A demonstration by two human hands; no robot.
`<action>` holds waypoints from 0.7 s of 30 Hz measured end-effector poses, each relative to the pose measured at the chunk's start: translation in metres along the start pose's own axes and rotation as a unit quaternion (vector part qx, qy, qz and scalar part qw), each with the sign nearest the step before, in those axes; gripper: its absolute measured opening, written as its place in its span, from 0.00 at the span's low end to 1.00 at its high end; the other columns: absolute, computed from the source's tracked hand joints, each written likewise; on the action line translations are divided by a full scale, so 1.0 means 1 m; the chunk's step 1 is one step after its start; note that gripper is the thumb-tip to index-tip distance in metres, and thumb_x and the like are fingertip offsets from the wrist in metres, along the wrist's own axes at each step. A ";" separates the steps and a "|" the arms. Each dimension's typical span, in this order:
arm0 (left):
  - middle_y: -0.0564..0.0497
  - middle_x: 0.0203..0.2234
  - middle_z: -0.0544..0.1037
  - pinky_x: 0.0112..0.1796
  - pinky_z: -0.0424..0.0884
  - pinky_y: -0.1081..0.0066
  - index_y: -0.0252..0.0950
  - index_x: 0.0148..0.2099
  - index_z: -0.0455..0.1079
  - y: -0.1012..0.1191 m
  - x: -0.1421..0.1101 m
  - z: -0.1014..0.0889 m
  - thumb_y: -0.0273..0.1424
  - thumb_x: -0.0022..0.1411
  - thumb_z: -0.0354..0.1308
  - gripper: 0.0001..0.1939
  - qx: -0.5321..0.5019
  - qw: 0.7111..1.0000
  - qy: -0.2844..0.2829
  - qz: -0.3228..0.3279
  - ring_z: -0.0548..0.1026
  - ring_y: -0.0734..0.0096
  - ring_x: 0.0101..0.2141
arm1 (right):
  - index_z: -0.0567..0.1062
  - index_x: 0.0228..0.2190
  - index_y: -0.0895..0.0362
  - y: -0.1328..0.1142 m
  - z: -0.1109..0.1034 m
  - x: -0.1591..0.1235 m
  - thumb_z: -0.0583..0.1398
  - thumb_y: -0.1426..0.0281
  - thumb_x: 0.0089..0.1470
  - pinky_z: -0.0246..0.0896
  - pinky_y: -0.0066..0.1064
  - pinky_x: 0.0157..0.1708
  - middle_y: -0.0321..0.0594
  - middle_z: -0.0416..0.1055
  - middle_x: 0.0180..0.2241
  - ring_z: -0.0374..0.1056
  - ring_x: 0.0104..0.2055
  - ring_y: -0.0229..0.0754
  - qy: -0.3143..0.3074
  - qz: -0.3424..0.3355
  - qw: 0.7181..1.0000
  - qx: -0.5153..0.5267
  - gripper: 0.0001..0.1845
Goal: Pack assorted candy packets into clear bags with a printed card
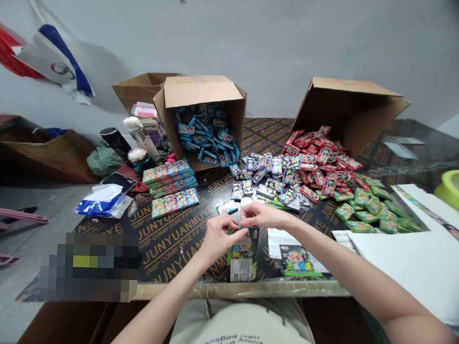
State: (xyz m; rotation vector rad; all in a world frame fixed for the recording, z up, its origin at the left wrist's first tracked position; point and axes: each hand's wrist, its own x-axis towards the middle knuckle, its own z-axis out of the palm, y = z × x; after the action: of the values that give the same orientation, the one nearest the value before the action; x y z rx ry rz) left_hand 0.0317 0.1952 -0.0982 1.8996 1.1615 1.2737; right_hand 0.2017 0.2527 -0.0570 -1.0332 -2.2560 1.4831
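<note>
My left hand [220, 237] and my right hand [264, 216] meet over the middle of the table. Their fingertips pinch at the top end of a dark printed carton [243, 260]. The carton has colourful art and a pale label; its top edge is partly hidden behind my fingers. Just beyond my hands lies one small blue packet [227, 207]. Purple-and-white packets [267, 176] are heaped past it. To the right of the carton lies a flat printed carton [297, 260] with a green edge, beside white paper.
Cardboard boxes hold blue packets [210, 136] and red packets [324, 160]. Green packets [374, 209] lie at right near a white board [395, 258]. Stacked filled cartons [169, 177], a tissue pack [103, 201] and bottles [140, 135] stand at left.
</note>
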 end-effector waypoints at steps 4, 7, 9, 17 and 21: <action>0.50 0.23 0.74 0.30 0.65 0.72 0.33 0.21 0.66 -0.003 -0.002 0.005 0.30 0.48 0.63 0.10 0.009 1.000 0.025 0.010 0.71 0.72 0.26 | 0.65 0.18 0.60 0.007 0.005 0.004 0.59 0.67 0.44 0.44 0.23 0.20 0.29 0.58 0.16 0.51 0.20 0.30 0.037 -0.003 0.999 -0.027 0.11; 0.50 0.26 0.75 0.32 0.67 0.72 0.34 0.27 0.69 -0.010 -0.008 0.013 0.32 0.48 0.63 0.07 -0.034 0.998 0.041 -0.043 0.72 0.70 0.28 | 0.66 0.25 0.59 0.019 0.018 0.006 0.60 0.70 0.43 0.44 0.21 0.18 0.26 0.58 0.15 0.52 0.18 0.29 0.132 -0.013 0.991 -0.035 0.07; 0.50 0.30 0.76 0.34 0.68 0.71 0.34 0.35 0.70 -0.020 -0.015 0.020 0.33 0.46 0.64 0.13 -0.119 0.985 0.025 -0.123 0.73 0.68 0.31 | 0.65 0.35 0.57 0.032 0.024 0.005 0.58 0.70 0.46 0.48 0.20 0.19 0.26 0.61 0.17 0.55 0.18 0.30 0.184 -0.018 0.982 -0.037 0.11; 0.51 0.34 0.78 0.36 0.70 0.66 0.34 0.41 0.71 -0.058 -0.026 -0.045 0.41 0.51 0.59 0.18 0.029 0.980 0.101 -0.171 0.74 0.62 0.33 | 0.65 0.48 0.57 0.129 -0.047 -0.080 0.60 0.66 0.47 0.50 0.47 0.49 0.54 0.58 0.53 0.52 0.56 0.54 0.392 0.207 0.840 -0.313 0.25; 0.63 0.48 0.71 0.45 0.66 0.61 0.48 0.52 0.64 -0.094 0.002 -0.102 0.38 0.57 0.51 0.19 0.331 0.914 0.234 -0.023 0.71 0.62 0.44 | 0.65 0.50 0.59 0.173 -0.077 -0.133 0.59 0.64 0.47 0.47 0.53 0.48 0.58 0.57 0.54 0.50 0.57 0.59 0.419 0.295 0.784 -0.349 0.28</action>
State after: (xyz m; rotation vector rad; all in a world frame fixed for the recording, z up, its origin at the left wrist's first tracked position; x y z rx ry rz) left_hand -0.0944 0.2397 -0.1349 2.0394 2.0887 1.4795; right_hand 0.4127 0.2559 -0.1516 -2.1963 -1.8056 0.0500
